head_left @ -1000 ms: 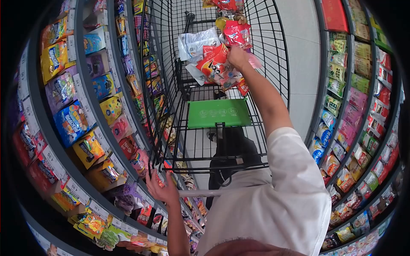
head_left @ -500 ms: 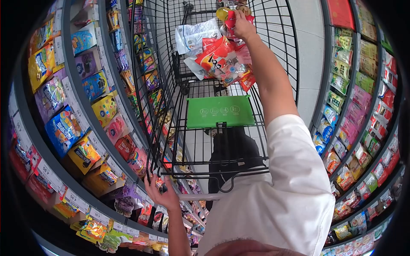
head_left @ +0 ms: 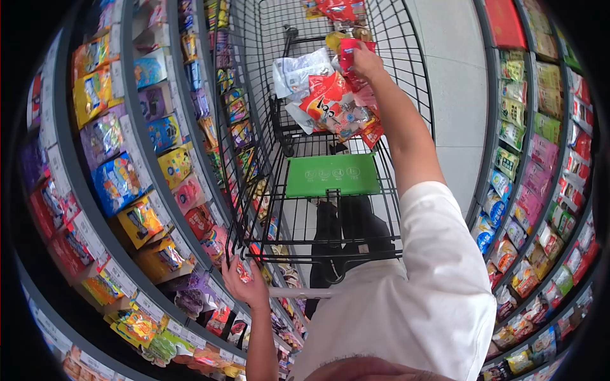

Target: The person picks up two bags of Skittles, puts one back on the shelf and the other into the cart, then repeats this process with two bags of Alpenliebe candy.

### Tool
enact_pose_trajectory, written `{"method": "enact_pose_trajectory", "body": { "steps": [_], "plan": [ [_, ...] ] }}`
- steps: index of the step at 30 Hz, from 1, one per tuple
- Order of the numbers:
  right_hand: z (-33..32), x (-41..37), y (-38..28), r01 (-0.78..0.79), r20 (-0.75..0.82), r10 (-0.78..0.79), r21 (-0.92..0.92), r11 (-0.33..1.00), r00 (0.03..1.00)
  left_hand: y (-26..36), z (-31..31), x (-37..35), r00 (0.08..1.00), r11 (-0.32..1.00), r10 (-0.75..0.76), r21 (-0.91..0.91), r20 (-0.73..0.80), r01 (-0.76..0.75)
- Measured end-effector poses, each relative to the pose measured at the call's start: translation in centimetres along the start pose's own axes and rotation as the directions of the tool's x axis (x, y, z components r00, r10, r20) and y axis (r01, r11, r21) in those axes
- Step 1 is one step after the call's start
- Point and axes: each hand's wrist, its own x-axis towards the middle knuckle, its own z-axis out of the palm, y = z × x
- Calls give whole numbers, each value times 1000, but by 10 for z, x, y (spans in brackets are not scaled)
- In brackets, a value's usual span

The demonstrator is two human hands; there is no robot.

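Note:
Inside the black wire shopping cart (head_left: 422,95), my right hand (head_left: 368,61) grips a red snack packet (head_left: 348,52) by its upper right side. Just below it lies a red and white snack bag (head_left: 325,95), beside a white plastic bag (head_left: 297,71). A yellow-lidded item (head_left: 334,41) sits right behind the held packet. My left hand (head_left: 246,284) is at the cart's near left corner, by the end of the pale handle bar (head_left: 300,293). Its fingers are apart, with colourful packaging showing between them.
Shelves of bagged sweets (head_left: 119,184) with price strips curve along the left. More shelves of small packets (head_left: 508,165) line the right, past the pale tiled floor (head_left: 450,95). A green panel (head_left: 332,175) is fixed to the cart's near end. Other red packs (head_left: 343,9) lie deeper in the cart.
The view has shifted, with the cart sitting a little lower in it. My right hand and the red packet have come slightly nearer to me. My left hand stays by the cart corner.

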Motion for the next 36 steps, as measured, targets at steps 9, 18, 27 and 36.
{"method": "enact_pose_trajectory", "body": {
  "steps": [9, 18, 27, 36],
  "plan": [
    [22, 25, 12, 52, 107, -48, -28, 998, 993, 0, 6, -10, 997, 993, -61, -96, 38, 65],
    [-4, -110, -20, -63, -72, 68, 58, 996, 995, 13, -1, -4, 995, 992, -103, -77, 7, 104],
    [-102, -210, -81, 276, -411, -50, 513, 813, 910, 3, 1, -9, 995, 1000, 13, -3, -99, -13],
    [-227, -410, -195, 415, -350, -636, 908, -50, 687, 18, -23, -32, 919, 728, -56, -645, -391, -231]
  ]
}}
